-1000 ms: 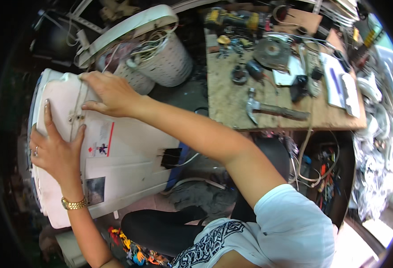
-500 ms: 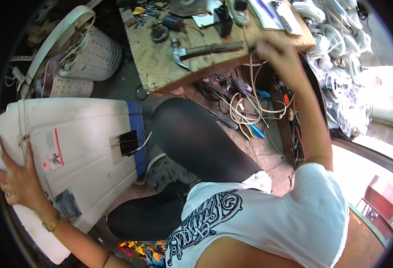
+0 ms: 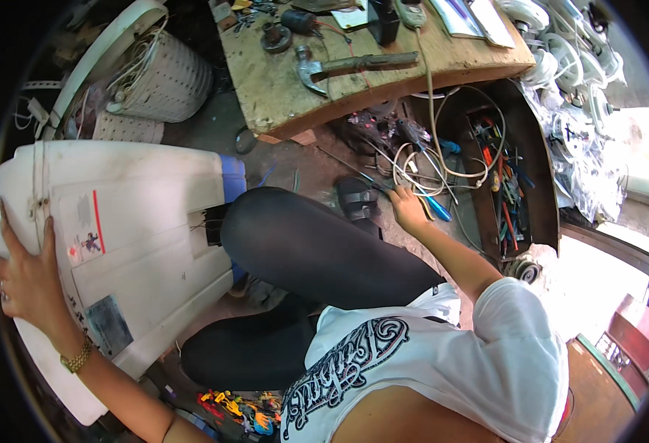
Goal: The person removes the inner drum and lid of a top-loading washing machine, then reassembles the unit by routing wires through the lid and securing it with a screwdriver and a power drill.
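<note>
Watching from far, I think the big white casing on the left side could tip if the left hand, spread wide on its edge, slips on this smooth, scuffed, round-cornered plastic. Well apart from it is the right hand, and there the thin, flexible cable, lying in loops, could catch it beside a slim, glossy blue handle; whether this grip holds a tool, I cannot tell.

Adds up to one big blue-ended white plastic box, one wooden-handled steel claw hammer, two white perforated plastic baskets, one gold-coloured wristwatch, two bare hands.
</note>
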The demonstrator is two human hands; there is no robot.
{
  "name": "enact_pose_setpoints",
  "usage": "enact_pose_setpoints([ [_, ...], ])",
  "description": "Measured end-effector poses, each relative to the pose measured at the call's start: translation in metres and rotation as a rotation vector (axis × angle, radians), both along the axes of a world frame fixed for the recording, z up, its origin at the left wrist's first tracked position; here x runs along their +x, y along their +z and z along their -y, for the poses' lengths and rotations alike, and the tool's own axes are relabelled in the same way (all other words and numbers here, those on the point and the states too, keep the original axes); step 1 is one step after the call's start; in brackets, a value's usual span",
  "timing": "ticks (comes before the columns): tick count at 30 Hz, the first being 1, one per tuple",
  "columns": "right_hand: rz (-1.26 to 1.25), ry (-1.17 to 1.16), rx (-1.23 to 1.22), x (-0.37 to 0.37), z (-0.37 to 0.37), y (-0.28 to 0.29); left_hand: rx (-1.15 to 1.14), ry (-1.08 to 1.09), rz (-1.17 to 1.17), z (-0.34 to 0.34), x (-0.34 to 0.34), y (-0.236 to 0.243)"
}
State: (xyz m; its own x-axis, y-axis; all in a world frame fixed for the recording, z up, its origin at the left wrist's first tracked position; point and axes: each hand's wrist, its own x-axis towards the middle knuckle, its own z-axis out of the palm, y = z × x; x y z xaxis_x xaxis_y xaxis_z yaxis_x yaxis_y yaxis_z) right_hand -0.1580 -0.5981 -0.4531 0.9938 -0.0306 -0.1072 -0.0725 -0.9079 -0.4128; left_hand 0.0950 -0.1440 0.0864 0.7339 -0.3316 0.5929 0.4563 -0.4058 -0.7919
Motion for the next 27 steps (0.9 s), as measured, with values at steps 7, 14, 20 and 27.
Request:
enact_pose_setpoints([
  [7, -0.096, -0.049, -0.232, 0.03, -0.019, -0.023, -0.045, -0.004, 0.003, 0.021, -0.005, -0.001],
  [14, 0.373, -0.305, -0.019, 0.045, 0.042, 0.013, -0.034, 0.027, 0.074, 0.011, -0.013, -0.004],
  [20, -0.103, -0.196, -0.314, 0.118, 0.113, -0.044, -0.188, -0.003, -0.091, 0.068, -0.016, -0.017],
  [27, -0.077, 0.551, 0.168, 0.132, 0.012, 0.192, -0.321, -0.287, -0.027, 0.06, -0.033, -0.005],
])
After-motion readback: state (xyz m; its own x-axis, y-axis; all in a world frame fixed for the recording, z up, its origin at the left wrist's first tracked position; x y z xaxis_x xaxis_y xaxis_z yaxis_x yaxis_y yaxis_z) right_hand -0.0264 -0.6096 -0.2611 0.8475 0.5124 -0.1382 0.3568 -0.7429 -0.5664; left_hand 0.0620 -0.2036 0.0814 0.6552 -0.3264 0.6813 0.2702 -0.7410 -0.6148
